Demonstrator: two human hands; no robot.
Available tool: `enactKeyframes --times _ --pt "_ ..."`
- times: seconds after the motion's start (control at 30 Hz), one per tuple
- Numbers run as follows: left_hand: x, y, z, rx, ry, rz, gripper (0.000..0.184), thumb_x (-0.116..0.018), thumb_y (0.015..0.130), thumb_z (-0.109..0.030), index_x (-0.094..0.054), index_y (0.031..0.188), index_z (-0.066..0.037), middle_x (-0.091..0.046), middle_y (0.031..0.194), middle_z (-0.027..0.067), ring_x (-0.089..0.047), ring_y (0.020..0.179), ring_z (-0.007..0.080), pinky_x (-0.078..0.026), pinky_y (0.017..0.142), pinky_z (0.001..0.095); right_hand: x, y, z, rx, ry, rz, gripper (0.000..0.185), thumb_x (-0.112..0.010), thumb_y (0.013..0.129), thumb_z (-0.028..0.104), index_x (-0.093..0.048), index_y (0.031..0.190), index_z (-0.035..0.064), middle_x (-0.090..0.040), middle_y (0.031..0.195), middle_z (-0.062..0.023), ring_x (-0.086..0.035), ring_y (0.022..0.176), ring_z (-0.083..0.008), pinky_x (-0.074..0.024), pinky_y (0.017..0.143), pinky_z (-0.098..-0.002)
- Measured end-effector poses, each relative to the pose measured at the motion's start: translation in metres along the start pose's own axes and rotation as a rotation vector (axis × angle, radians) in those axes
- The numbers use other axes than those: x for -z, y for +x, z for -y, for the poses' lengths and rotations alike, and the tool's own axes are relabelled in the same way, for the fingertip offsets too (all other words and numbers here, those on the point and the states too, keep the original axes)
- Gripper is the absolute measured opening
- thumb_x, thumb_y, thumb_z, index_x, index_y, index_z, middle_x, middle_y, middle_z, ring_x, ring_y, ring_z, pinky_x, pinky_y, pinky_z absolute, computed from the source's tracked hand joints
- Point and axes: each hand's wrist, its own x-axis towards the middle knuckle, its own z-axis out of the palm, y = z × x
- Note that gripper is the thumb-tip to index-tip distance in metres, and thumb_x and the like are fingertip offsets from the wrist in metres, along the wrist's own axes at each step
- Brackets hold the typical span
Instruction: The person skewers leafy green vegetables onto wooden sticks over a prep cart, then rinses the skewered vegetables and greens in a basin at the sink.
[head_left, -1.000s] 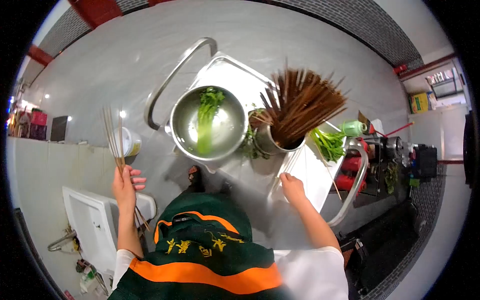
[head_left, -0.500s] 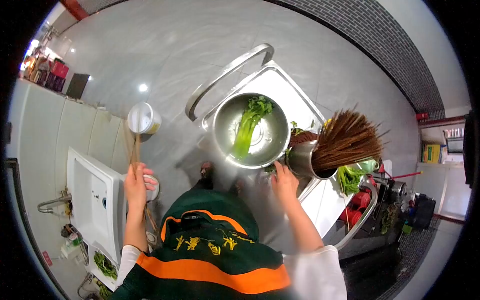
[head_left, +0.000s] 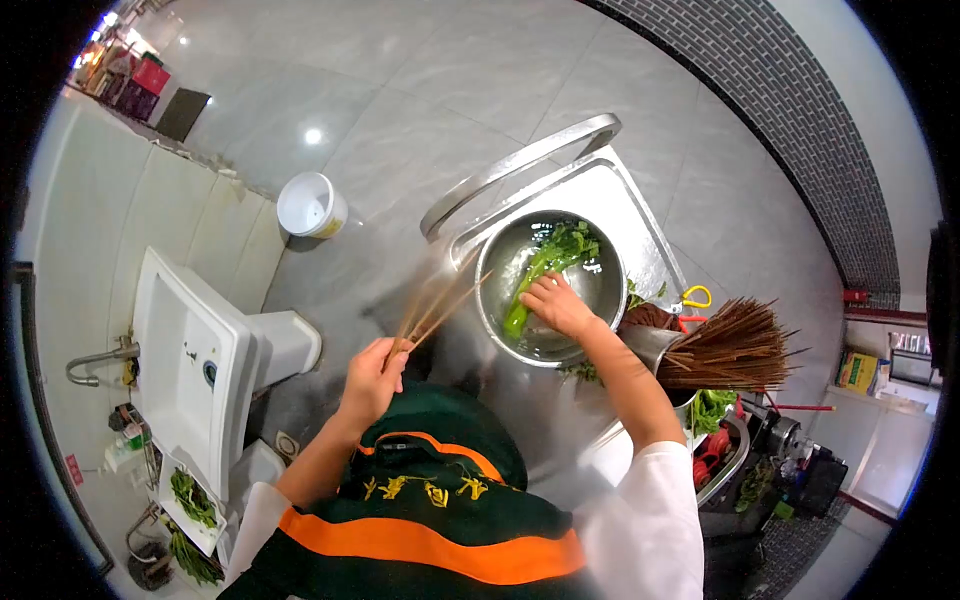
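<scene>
My left hand (head_left: 378, 380) is closed around several thin wooden skewers (head_left: 425, 318), which are blurred by motion and point up toward the bowl. In the round steel bowl (head_left: 490, 315), my right hand (head_left: 555, 303) has its fingers curled over a bunch of leafy greens (head_left: 570, 248) with pale green stalks. The bunch lies slanted, leaves toward the far right. Just right of the bowl, a metal container (head_left: 648, 346) lies tilted, with a thick bundle of brown skewers (head_left: 735, 348) sticking out.
The bowl stands on a white cart top (head_left: 610, 195) with a curved metal handle (head_left: 520, 165). Yellow-handled scissors (head_left: 697, 296) and more greens (head_left: 712, 410) lie to the right. At left are a white bucket (head_left: 300, 205) on the floor and a white sink (head_left: 180, 365).
My right hand has moved from the bowl's outer edge into it and onto the greens. My left hand has come up and right with the skewers, toward the bowl.
</scene>
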Motion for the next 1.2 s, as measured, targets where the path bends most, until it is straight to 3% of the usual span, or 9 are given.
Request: enactKeyframes --times 0.03,0.2,0.3,0.4,0.47,0.57,0.87,0.97,1.2 --pt "-0.003 0.002 0.005 0.002 0.011 0.007 0.017 -0.048 0.084 -0.008 -0.054 0.098 0.002 -0.047 0.069 0.0014 -0.044 0.049 0.0059 -0.035 0.042 0.0198 0.003 0.001 -0.001 -0.017 0.037 0.002 0.037 -0.053 0.07 0.007 -0.047 0.107 0.0075 -0.051 0.091 -0.0102 -0.048 0.092 -0.0268 -0.0335 0.089 -0.0409" --pt "-0.015 0.011 0.005 -0.069 0.037 -0.01 0.018 -0.048 0.085 -0.009 -0.054 0.099 0.0 -0.046 0.065 -0.0007 -0.041 0.048 0.0046 -0.034 0.044 0.0194 0.047 0.019 0.007 -0.236 0.273 -0.147 0.06 -0.055 0.07 -0.001 -0.032 0.125 0.0036 -0.051 0.098 -0.0145 -0.048 0.091 -0.0311 -0.0369 0.082 -0.0396" --pt "-0.023 0.019 0.0 -0.242 0.099 -0.065 0.016 -0.05 0.085 -0.008 -0.055 0.097 0.001 -0.046 0.065 -0.0007 -0.041 0.049 0.0047 -0.034 0.044 0.0197 0.065 0.027 0.005 -0.332 0.375 -0.407 0.055 -0.053 0.073 -0.004 -0.033 0.124 0.0031 -0.052 0.096 -0.0182 -0.051 0.085 -0.0344 -0.0414 0.074 -0.0387" --pt "-0.029 0.021 -0.03 -0.219 0.092 -0.106 0.012 -0.054 0.079 -0.004 -0.056 0.09 0.002 -0.047 0.066 0.0057 -0.044 0.051 0.0102 -0.035 0.047 0.0239 0.081 0.029 0.005 -0.446 0.46 -0.47 0.043 -0.046 0.08 -0.005 -0.037 0.121 0.0053 -0.057 0.094 -0.0144 -0.057 0.078 -0.0268 -0.0449 0.071 -0.0311" --pt "-0.034 0.023 -0.04 -0.279 0.105 -0.133 0.012 -0.055 0.081 -0.006 -0.057 0.09 0.001 -0.049 0.066 0.0012 -0.044 0.05 0.0041 -0.035 0.045 0.0191 0.097 0.03 0.01 -0.485 0.556 -0.495 0.034 -0.048 0.082 0.003 -0.04 0.116 0.0042 -0.057 0.089 -0.0158 -0.057 0.079 -0.0313 -0.0447 0.066 -0.0364" --pt "-0.04 0.031 -0.039 -0.365 0.217 -0.169 0.01 -0.057 0.079 -0.005 -0.058 0.087 0.001 -0.052 0.067 0.0045 -0.047 0.053 0.0071 -0.037 0.048 0.0208 0.111 0.029 0.016 -0.6 0.708 -0.405 0.016 -0.041 0.088 0.012 -0.042 0.101 0.0027 -0.057 0.076 -0.0119 -0.056 0.061 -0.0272 -0.0437 0.056 -0.0335" --pt "-0.046 0.034 -0.046 -0.408 0.278 -0.205 0.011 -0.058 0.076 -0.003 -0.057 0.085 0.002 -0.055 0.071 0.0112 -0.052 0.059 0.016 -0.04 0.054 0.0255 0.097 0.024 0.024 -0.64 0.611 -0.405 0.013 -0.042 0.088 0.014 -0.042 0.094 0.0029 -0.055 0.065 -0.0133 -0.056 0.059 -0.0317 -0.043 0.052 -0.038" --pt "-0.046 0.032 -0.047 -0.393 0.289 -0.189 0.011 -0.058 0.076 -0.003 -0.056 0.084 0.003 -0.054 0.071 0.0125 -0.053 0.059 0.02 -0.04 0.054 0.0271 0.09 0.024 0.027 -0.658 0.551 -0.436 0.01 -0.041 0.088 0.012 -0.042 0.088 0.0024 -0.056 0.066 -0.0108 -0.055 0.056 -0.0256 -0.0425 0.052 -0.0327" --pt "-0.053 0.026 -0.039 -0.405 0.345 -0.219 0.008 -0.057 0.076 -0.003 -0.055 0.082 0.002 -0.053 0.072 0.0141 -0.053 0.06 0.0268 -0.04 0.053 0.0298 0.056 0.02 0.037 -0.645 0.615 -0.432 0.013 -0.043 0.087 0.015 -0.039 0.088 0.0033 -0.052 0.058 -0.0172 -0.053 0.053 -0.0366 -0.0401 0.047 -0.0436"
